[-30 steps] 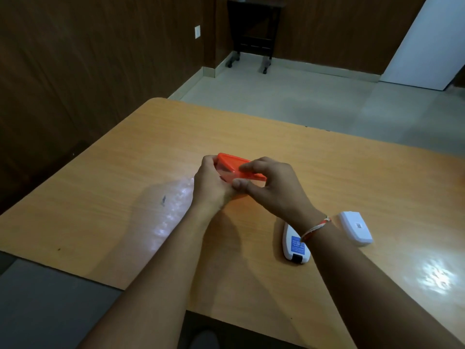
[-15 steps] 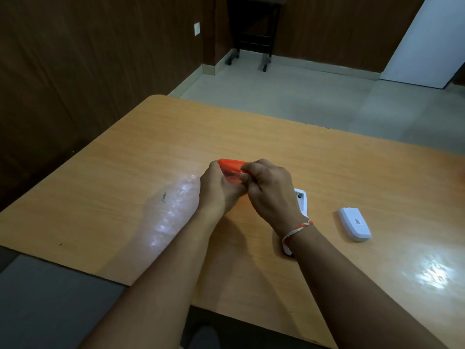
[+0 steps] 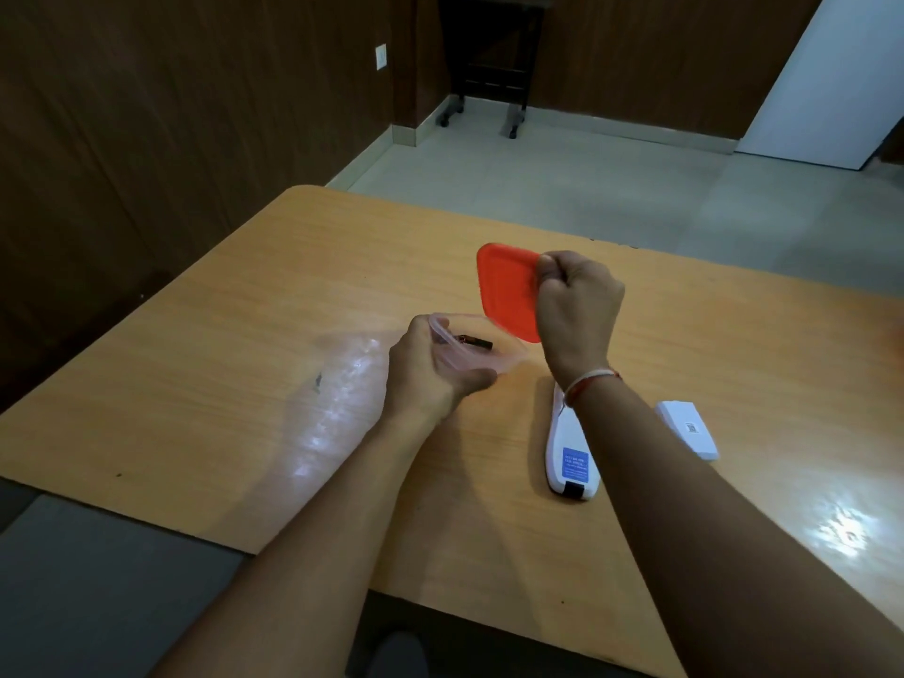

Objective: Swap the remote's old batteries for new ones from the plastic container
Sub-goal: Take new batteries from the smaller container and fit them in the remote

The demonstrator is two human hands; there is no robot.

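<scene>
My left hand (image 3: 430,369) grips a small clear plastic container (image 3: 508,357) by its near rim, just above the wooden table (image 3: 244,384). A dark battery (image 3: 473,341) lies inside it. My right hand (image 3: 577,305) pinches the orange lid (image 3: 506,291) at its upper right corner and holds it upright, lifted off and to the right of the container. The white remote (image 3: 570,457) lies back side up under my right forearm, a blue label near its end. Its white battery cover (image 3: 687,429) lies apart to the right.
The table's rounded far-left corner (image 3: 303,190) and near edge border open floor. A dark wheeled stand (image 3: 489,56) stands by the far wall. Glare patches sit on the table at left and right.
The orange lid was on the container, both hands working at it. Now the lid is off, raised up and to the right in my right hand, and the container is open in my left.
</scene>
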